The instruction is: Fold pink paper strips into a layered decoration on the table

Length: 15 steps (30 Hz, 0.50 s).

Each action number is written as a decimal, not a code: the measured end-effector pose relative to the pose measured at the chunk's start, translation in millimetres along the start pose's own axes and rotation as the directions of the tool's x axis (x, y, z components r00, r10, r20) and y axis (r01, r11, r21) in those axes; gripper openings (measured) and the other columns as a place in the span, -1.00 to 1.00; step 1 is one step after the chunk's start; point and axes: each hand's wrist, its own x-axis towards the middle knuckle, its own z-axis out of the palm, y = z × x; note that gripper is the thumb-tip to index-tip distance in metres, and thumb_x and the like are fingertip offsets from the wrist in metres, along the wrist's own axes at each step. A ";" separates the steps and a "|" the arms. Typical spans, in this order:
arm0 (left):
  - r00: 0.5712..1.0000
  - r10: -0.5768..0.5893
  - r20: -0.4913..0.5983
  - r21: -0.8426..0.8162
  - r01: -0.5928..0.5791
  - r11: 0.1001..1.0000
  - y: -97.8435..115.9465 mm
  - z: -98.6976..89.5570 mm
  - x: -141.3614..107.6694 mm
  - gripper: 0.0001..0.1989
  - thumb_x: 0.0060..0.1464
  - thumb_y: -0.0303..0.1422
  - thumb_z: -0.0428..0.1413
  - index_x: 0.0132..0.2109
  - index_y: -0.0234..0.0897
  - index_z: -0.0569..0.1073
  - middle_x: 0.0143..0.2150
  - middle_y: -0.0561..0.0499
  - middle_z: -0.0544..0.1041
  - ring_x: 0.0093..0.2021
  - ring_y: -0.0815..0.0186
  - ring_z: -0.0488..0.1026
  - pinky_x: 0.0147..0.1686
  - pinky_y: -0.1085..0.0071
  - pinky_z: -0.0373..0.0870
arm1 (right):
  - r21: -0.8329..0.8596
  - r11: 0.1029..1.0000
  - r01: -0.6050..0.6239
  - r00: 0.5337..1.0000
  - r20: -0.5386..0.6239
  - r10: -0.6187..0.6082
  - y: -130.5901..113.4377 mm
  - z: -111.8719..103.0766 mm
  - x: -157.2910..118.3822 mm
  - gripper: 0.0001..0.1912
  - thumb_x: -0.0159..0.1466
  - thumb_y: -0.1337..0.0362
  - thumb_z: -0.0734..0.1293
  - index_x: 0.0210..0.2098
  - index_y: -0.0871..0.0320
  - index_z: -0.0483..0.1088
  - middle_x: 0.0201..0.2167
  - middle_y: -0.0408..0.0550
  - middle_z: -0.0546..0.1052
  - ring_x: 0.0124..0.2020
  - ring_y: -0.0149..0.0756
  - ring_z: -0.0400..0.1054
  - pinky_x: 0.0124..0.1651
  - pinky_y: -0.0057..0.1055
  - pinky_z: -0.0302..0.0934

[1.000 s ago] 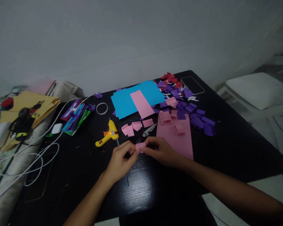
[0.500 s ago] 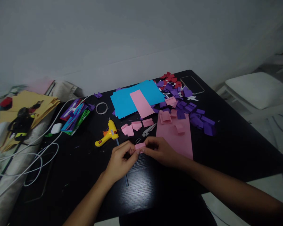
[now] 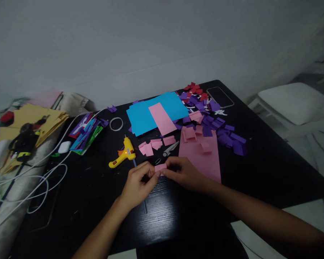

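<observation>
Between my two hands is a small pink paper piece (image 3: 160, 167), pinched at its two ends above the black table. My left hand (image 3: 140, 181) grips the left end with thumb and fingers. At the right end, my right hand (image 3: 185, 173) holds it the same way. Scissors (image 3: 170, 149) lie just beyond the paper, their handles partly hidden. Several folded pink pieces (image 3: 156, 144) rest behind them. Left of these is a yellow glue gun (image 3: 126, 153) with a glue stick (image 3: 145, 207) sticking out of it, running partly behind my left hand.
Blue sheets (image 3: 142, 117) with a pink strip (image 3: 162, 119) on top lie at the back. Purple pieces (image 3: 226, 138) and red pieces (image 3: 193, 87) are scattered right of them. A pink sheet (image 3: 205, 163) is beside my right hand. White cables (image 3: 47, 187) loop on the left.
</observation>
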 end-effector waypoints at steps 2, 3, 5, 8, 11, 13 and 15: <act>1.000 -0.001 0.000 0.003 0.001 1.000 -0.3 0.1 -0.1 -0.76 0.28 -0.44 0.15 -0.40 -0.27 0.38 -0.48 0.12 0.35 -0.48 0.44 0.31 -0.44 0.52 0.25 | -0.003 1.000 0.003 1.000 0.000 -0.003 -0.2 0.1 -0.4 -0.76 0.19 0.15 0.41 -0.46 0.19 0.41 -0.52 -0.18 0.37 -0.45 -0.38 0.19 -0.38 -0.42 0.05; 1.000 -0.002 0.000 0.004 0.002 1.000 -0.5 0.2 -0.1 -0.75 0.28 -0.44 0.15 -0.40 -0.27 0.38 -0.48 0.12 0.35 -0.48 0.44 0.31 -0.45 0.52 0.25 | -0.004 1.000 0.005 1.000 -0.001 -0.005 -0.2 0.2 -0.7 -0.76 0.19 0.15 0.41 -0.46 0.19 0.41 -0.53 -0.18 0.36 -0.45 -0.39 0.19 -0.38 -0.42 0.05; 1.000 -0.003 -0.001 0.004 0.003 1.000 -0.6 0.5 -0.2 -0.75 0.28 -0.44 0.15 -0.40 -0.27 0.38 -0.48 0.12 0.35 -0.48 0.44 0.31 -0.45 0.53 0.25 | -0.001 1.000 0.010 1.000 -0.002 -0.010 0.1 0.6 -1.1 -0.76 0.19 0.15 0.41 -0.47 0.19 0.40 -0.53 -0.19 0.36 -0.46 -0.39 0.19 -0.38 -0.42 0.05; 1.000 0.001 -0.002 0.001 -0.001 1.000 -0.4 0.8 -0.3 -0.76 0.28 -0.43 0.15 -0.40 -0.27 0.38 -0.48 0.12 0.36 -0.48 0.44 0.31 -0.45 0.52 0.25 | 0.005 1.000 0.007 1.000 0.001 -0.007 0.4 0.9 -1.1 -0.76 0.20 0.15 0.41 -0.46 0.19 0.40 -0.52 -0.18 0.35 -0.46 -0.39 0.19 -0.38 -0.42 0.06; 1.000 -0.002 -0.006 0.006 0.002 1.000 0.0 0.7 -0.6 -0.75 0.28 -0.43 0.15 -0.41 -0.27 0.38 -0.48 0.12 0.35 -0.48 0.44 0.31 -0.45 0.52 0.25 | -0.008 1.000 0.004 1.000 0.000 -0.004 -0.1 0.8 -0.6 -0.76 0.20 0.16 0.40 -0.47 0.19 0.40 -0.53 -0.18 0.35 -0.45 -0.38 0.19 -0.38 -0.41 0.06; 1.000 -0.003 -0.005 0.007 0.003 1.000 -0.1 0.7 -1.0 -0.75 0.28 -0.44 0.15 -0.41 -0.27 0.38 -0.48 0.12 0.35 -0.48 0.44 0.31 -0.45 0.53 0.25 | -0.017 1.000 0.005 1.000 -0.004 -0.005 -0.5 0.6 -0.6 -0.77 0.20 0.17 0.40 -0.47 0.19 0.40 -0.53 -0.18 0.36 -0.46 -0.38 0.19 -0.38 -0.41 0.06; 1.000 -0.005 -0.002 0.007 0.005 1.000 -0.4 0.8 -1.1 -0.76 0.28 -0.43 0.15 -0.40 -0.27 0.39 -0.48 0.12 0.36 -0.48 0.44 0.32 -0.45 0.52 0.25 | -0.019 1.000 0.005 1.000 -0.007 -0.006 -0.6 0.6 -1.0 -0.77 0.19 0.17 0.40 -0.47 0.19 0.40 -0.53 -0.18 0.36 -0.46 -0.38 0.20 -0.38 -0.41 0.06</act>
